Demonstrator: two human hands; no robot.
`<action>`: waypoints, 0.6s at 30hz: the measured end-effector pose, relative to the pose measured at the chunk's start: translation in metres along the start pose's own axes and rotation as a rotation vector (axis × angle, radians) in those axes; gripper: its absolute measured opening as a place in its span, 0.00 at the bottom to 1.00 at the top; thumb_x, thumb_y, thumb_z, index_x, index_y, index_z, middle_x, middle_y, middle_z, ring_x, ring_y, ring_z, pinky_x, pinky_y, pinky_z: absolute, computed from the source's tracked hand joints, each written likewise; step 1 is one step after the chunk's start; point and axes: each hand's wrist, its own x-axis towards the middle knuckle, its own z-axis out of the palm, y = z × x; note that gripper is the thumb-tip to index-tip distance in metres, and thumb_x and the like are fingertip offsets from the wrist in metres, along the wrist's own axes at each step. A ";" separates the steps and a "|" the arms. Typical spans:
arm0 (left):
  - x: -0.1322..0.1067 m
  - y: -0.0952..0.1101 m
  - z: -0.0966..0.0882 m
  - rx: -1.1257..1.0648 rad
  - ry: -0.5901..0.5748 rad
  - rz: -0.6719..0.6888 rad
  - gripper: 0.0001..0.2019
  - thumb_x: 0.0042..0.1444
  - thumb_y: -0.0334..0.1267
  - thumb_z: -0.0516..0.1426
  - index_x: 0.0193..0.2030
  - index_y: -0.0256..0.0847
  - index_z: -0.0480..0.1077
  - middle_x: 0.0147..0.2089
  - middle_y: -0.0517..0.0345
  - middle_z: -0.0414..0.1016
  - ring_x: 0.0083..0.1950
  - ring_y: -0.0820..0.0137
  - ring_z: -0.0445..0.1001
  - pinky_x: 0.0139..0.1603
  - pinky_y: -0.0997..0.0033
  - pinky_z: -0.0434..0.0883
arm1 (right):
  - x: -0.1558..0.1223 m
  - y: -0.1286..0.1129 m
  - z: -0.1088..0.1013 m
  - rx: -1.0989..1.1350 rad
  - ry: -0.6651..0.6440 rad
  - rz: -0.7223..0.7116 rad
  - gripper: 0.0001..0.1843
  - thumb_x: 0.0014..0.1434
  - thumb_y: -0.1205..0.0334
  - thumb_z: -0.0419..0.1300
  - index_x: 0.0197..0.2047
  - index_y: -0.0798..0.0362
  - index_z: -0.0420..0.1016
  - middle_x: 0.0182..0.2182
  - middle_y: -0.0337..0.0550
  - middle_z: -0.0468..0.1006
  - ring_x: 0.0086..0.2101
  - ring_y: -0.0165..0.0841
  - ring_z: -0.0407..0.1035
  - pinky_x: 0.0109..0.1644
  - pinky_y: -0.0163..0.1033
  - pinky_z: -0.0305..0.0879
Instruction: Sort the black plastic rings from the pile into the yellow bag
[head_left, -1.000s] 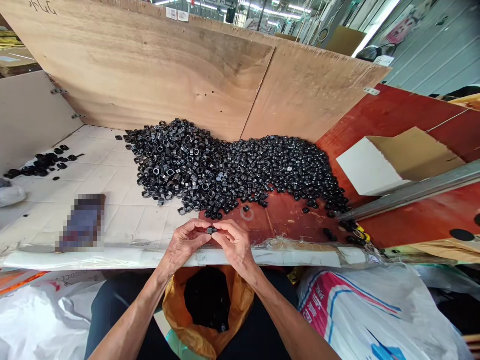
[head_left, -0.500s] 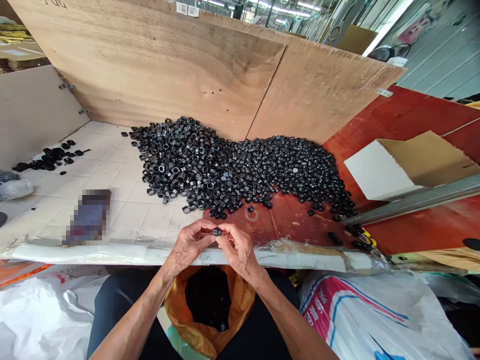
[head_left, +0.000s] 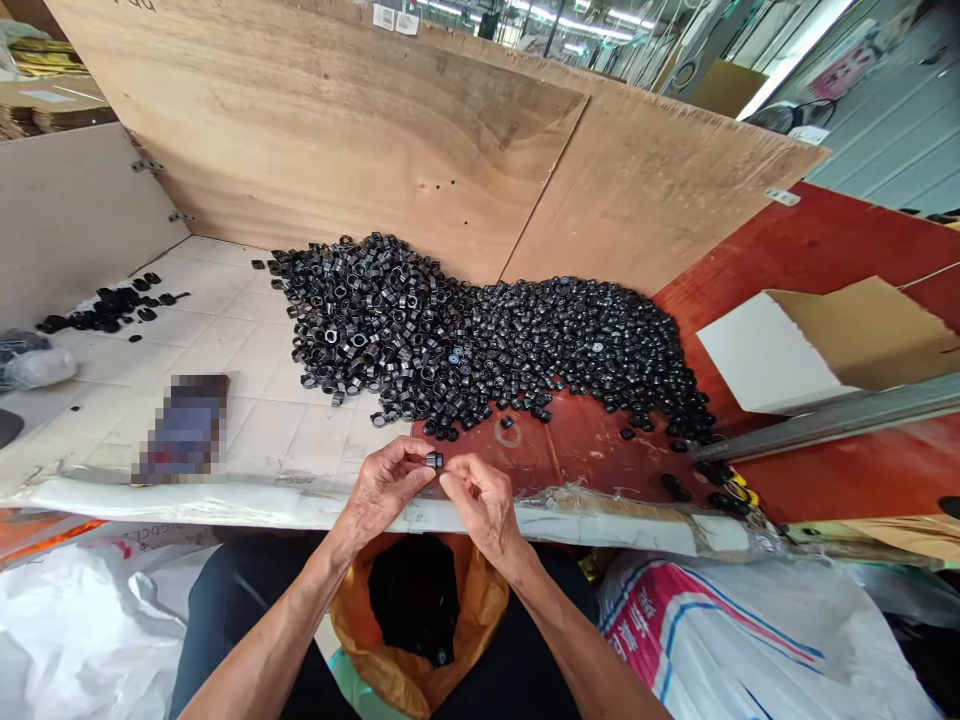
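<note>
The fingers of the left hand (head_left: pixel 382 490) are closed in a pinch on a small black ring (head_left: pixel 434 460), held just above the near edge of the counter (head_left: pixel 225 330), a little below the middle of the frame. The right hand (head_left: pixel 484 500) sits just beside it, its fingers (head_left: pixel 453 480) curled together close under the ring; I cannot tell whether they touch it or grip anything.

Directly below the hands, at the bottom centre, an orange bag (head_left: pixel 352 620) stands open with dark pieces inside. Above the hands, a wide heap (head_left: pixel 480 340) of the same black rings spreads across the middle of the counter, up against the plywood boards (head_left: pixel 337 130) behind. A small cluster (head_left: pixel 112 305) of black pieces lies well apart at the left. At the right are a cardboard box (head_left: pixel 825 340) and a metal rail (head_left: pixel 840 415); a woven sack (head_left: pixel 712 630) fills the lower right.
</note>
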 end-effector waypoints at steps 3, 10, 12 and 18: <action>-0.001 0.000 0.000 -0.016 -0.003 -0.006 0.14 0.58 0.44 0.70 0.46 0.39 0.79 0.43 0.54 0.80 0.40 0.69 0.78 0.44 0.70 0.76 | 0.002 -0.003 -0.003 -0.003 -0.025 -0.025 0.11 0.65 0.51 0.62 0.39 0.50 0.77 0.26 0.37 0.73 0.26 0.32 0.65 0.34 0.37 0.63; 0.000 0.001 0.000 0.000 -0.048 -0.004 0.14 0.59 0.44 0.69 0.46 0.39 0.79 0.42 0.54 0.81 0.41 0.68 0.79 0.46 0.69 0.77 | 0.003 0.003 -0.002 -0.006 -0.023 0.000 0.11 0.67 0.53 0.59 0.40 0.51 0.78 0.32 0.43 0.79 0.31 0.34 0.72 0.38 0.38 0.68; 0.000 0.002 -0.001 0.008 -0.045 -0.010 0.15 0.59 0.45 0.69 0.46 0.38 0.78 0.41 0.54 0.81 0.40 0.68 0.79 0.45 0.69 0.77 | 0.001 0.005 0.000 -0.043 -0.046 0.035 0.16 0.70 0.51 0.57 0.34 0.51 0.76 0.26 0.39 0.74 0.27 0.32 0.68 0.36 0.37 0.66; 0.000 0.002 0.000 0.004 -0.070 -0.032 0.16 0.59 0.46 0.69 0.47 0.38 0.77 0.43 0.53 0.81 0.41 0.67 0.80 0.47 0.67 0.78 | 0.000 0.010 0.006 0.005 0.030 -0.105 0.14 0.71 0.51 0.58 0.49 0.51 0.79 0.36 0.44 0.81 0.32 0.33 0.73 0.38 0.36 0.70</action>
